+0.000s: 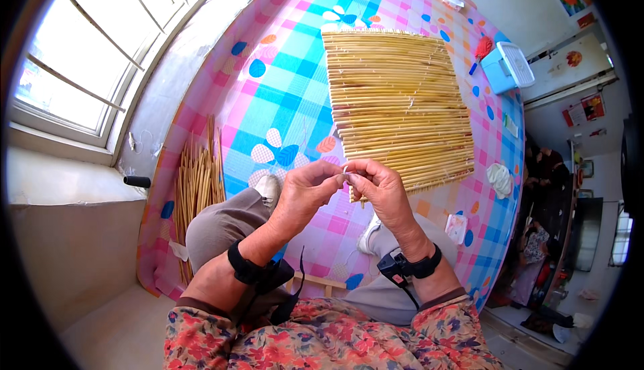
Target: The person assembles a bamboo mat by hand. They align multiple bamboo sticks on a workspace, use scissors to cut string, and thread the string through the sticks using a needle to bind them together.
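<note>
My left hand (307,187) and my right hand (381,189) meet fingertip to fingertip in front of me, both closed in a pinch. A thin white thread (345,168) shows between them, mostly hidden by the fingers. Just beyond lies a mat of yellow reed stalks (402,101), its rows tied side by side. The hands are over its near left corner, where a stalk end pokes out below my right fingers. Whether they touch the mat, I cannot tell.
Loose reed stalks (198,182) lie to my left on the plaid sheet (268,88). At right are a blue box with a white lid (500,71), a white cloth (498,180) and a small plastic box (456,228). A black handle (137,181) juts out below the window.
</note>
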Tool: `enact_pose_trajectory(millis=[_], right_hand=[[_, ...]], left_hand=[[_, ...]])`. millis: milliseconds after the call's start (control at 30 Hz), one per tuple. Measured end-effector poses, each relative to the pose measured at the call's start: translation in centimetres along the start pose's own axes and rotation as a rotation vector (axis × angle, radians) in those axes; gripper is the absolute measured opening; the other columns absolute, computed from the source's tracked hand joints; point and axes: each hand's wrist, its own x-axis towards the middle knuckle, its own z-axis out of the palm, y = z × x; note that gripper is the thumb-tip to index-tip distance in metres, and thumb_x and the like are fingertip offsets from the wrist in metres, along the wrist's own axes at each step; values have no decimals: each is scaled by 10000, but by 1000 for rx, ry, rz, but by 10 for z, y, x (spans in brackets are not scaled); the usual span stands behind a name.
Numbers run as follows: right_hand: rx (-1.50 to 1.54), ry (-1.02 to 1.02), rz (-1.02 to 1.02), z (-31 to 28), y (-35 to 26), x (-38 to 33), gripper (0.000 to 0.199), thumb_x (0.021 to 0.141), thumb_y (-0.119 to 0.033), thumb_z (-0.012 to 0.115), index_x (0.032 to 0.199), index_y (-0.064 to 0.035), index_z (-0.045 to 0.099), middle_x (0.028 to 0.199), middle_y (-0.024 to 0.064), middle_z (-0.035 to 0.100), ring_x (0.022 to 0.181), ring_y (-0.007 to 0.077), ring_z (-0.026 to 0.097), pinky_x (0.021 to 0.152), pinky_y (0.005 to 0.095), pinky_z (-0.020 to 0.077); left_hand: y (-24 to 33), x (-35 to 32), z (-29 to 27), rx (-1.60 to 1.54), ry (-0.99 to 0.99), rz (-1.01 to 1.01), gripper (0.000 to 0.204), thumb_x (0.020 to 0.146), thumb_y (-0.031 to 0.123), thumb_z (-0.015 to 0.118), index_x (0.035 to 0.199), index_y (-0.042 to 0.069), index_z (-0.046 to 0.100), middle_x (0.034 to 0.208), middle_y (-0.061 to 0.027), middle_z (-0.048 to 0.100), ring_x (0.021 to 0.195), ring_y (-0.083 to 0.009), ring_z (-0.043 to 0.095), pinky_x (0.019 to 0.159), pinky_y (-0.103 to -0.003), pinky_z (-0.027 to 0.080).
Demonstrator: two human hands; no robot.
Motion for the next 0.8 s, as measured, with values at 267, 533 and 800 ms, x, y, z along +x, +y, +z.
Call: enact_pose_trajectory(millis=[267, 533, 800], right_hand=[[-10, 9, -49, 0, -1, 1, 147, 868, -50, 560, 998, -48, 628, 742, -15, 584, 600, 38, 474, 538, 177, 408], [-151, 25, -178, 0, 0, 0, 160, 854, -5, 554, 966, -61, 654, 759, -17, 527, 628, 51, 472, 538, 187, 388], [-597, 70, -499, 3, -8, -3, 251, 792, 46, 577, 984, -96, 654, 691, 37, 422, 592, 136, 462, 515, 260, 385]], left_hand=[[6, -1, -1, -81, -28, -98, 108, 862, 122, 587, 843, 21, 619, 589, 43, 476, 483, -17, 364, 420, -178, 256], [-1, 1, -8, -175, -61, -162, 113, 860, 124, 585, 885, 20, 622, 700, -10, 587, 479, -17, 373, 410, -172, 253], [-1, 2, -9, -270, -79, -227, 134, 851, 153, 583, 834, 26, 622, 594, 36, 500, 474, -17, 368, 417, -176, 239]])
